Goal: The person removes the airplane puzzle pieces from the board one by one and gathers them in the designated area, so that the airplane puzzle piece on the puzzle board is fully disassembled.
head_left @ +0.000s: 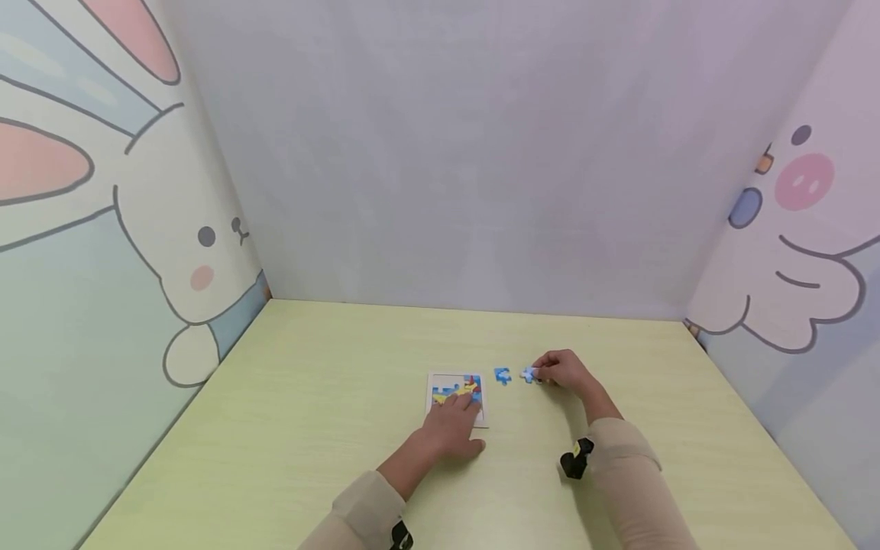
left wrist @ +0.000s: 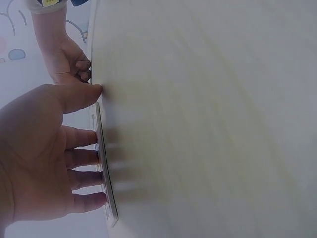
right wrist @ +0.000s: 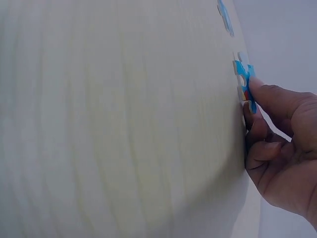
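A small wooden jigsaw tray (head_left: pixel 430 388) lies on the table, part filled with blue, yellow and red pieces. My left hand (head_left: pixel 452 428) rests over its near part, fingers fairly straight and fingertips on the puzzle, thumb spread to the right. In the left wrist view, those four fingers meet the tray edge (left wrist: pixel 104 161). Right of the tray, my right hand (head_left: pixel 565 370) pinches a blue puzzle piece (right wrist: pixel 252 105) with a touch of red, between thumb and index finger. The other fingers are curled under. Another light-blue piece (head_left: pixel 527 374) shows by the fingertips.
A loose blue puzzle piece (head_left: pixel 503 375) lies between the tray and my right hand. The pale wooden table (head_left: pixel 309 397) meets a grey back wall (head_left: pixel 440 191) and side panels printed with a rabbit (head_left: pixel 186 206) and a pig (head_left: pixel 777 267).
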`<state>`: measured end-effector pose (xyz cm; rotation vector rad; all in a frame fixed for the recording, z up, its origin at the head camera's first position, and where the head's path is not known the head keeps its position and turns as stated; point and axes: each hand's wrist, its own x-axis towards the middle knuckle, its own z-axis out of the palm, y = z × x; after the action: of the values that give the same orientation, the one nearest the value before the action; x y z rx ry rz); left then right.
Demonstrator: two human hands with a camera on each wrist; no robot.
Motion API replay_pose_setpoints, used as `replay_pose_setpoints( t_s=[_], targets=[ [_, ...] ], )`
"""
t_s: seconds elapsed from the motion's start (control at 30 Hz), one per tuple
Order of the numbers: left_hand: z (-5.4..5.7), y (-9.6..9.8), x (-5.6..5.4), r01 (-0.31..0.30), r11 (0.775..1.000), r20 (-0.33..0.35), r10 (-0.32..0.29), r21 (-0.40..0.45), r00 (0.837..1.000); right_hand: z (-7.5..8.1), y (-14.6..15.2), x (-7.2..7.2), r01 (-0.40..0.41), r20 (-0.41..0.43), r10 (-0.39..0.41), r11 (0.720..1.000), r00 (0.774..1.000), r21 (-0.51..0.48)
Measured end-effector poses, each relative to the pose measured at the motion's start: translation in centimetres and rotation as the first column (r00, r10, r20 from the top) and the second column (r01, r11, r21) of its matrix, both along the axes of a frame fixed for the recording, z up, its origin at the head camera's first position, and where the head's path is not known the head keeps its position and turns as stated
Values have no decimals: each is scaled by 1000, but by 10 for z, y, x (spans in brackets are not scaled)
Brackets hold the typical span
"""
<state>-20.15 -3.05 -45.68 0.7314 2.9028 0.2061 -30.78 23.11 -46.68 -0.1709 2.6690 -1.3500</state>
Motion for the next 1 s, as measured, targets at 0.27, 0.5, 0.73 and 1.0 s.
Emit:
replay_pose_setpoints(
  t_s=[0.27, 0.5, 0.73, 1.0],
  targets=[
    [4, 0, 1, -11, 1000, 2, 11, -9, 1000, 0, -5, -2, 16, -10, -16, 998, 1000, 61],
    [1, 0, 0, -5, 1000, 2, 5, -4, 1000, 1, -7, 0, 22, -24, -20, 996, 1000, 87],
    [-2, 1, 0, -11, 1000, 17, 11, 1, 1000, 0, -5, 3, 14, -26, -13, 997, 1000, 77],
    [1, 1, 0, -11, 1000, 12, 11, -7, 1000, 2, -6, 7, -7, -47, 10, 999, 999, 48]
  ],
)
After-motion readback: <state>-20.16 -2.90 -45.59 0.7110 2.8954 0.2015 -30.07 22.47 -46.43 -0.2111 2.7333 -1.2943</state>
